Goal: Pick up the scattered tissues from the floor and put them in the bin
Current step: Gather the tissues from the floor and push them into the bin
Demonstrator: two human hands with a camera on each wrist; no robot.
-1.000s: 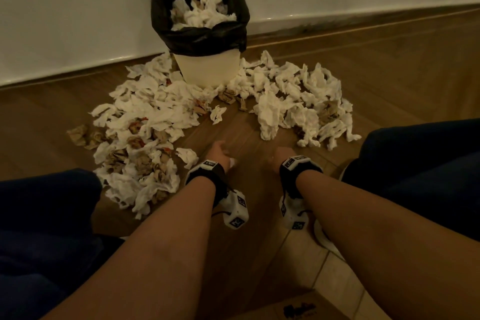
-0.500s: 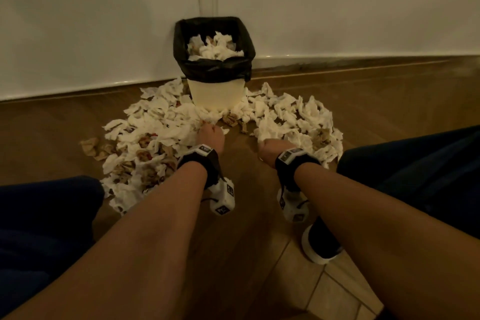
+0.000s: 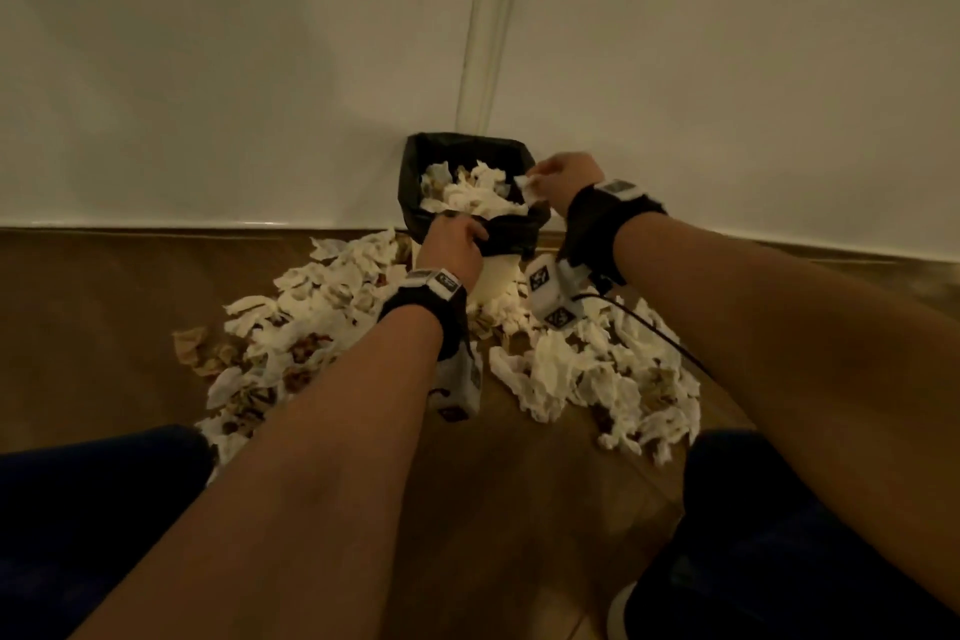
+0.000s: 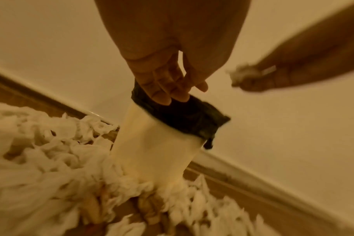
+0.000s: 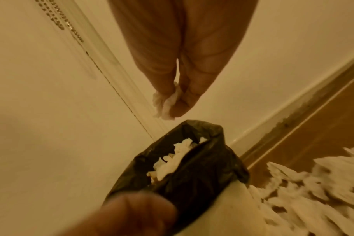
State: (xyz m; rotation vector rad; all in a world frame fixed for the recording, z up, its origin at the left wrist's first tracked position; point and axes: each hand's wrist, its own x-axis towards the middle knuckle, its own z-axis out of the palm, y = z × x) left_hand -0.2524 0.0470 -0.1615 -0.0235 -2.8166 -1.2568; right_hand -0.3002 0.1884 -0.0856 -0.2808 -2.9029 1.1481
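Observation:
A white bin (image 3: 496, 270) with a black liner (image 3: 511, 237) stands against the wall, heaped with crumpled tissues (image 3: 467, 192). My left hand (image 3: 467, 237) grips the liner at the bin's front rim; the left wrist view shows its fingers (image 4: 168, 91) on the black edge above the white bin (image 4: 158, 143). My right hand (image 3: 535, 179) pinches a small white tissue (image 3: 525, 186) above the bin's right rim. In the right wrist view that tissue (image 5: 165, 102) hangs from the fingertips (image 5: 180, 108) over the open bin (image 5: 194, 167). Scattered tissues lie in a left pile (image 3: 311, 327) and a right pile (image 3: 597, 374).
A white wall with a vertical trim strip (image 3: 488, 16) rises behind the bin, meeting a wooden floor (image 3: 104, 317). My knees in dark trousers (image 3: 78, 509) flank the arms, with a shoe (image 3: 623, 608) at the lower right. A black cable (image 3: 654, 333) trails from the right wrist camera.
Both hands rose from the floor to the bin. The right hand now carries a tissue above the rim, and the left hand has taken hold of the liner edge.

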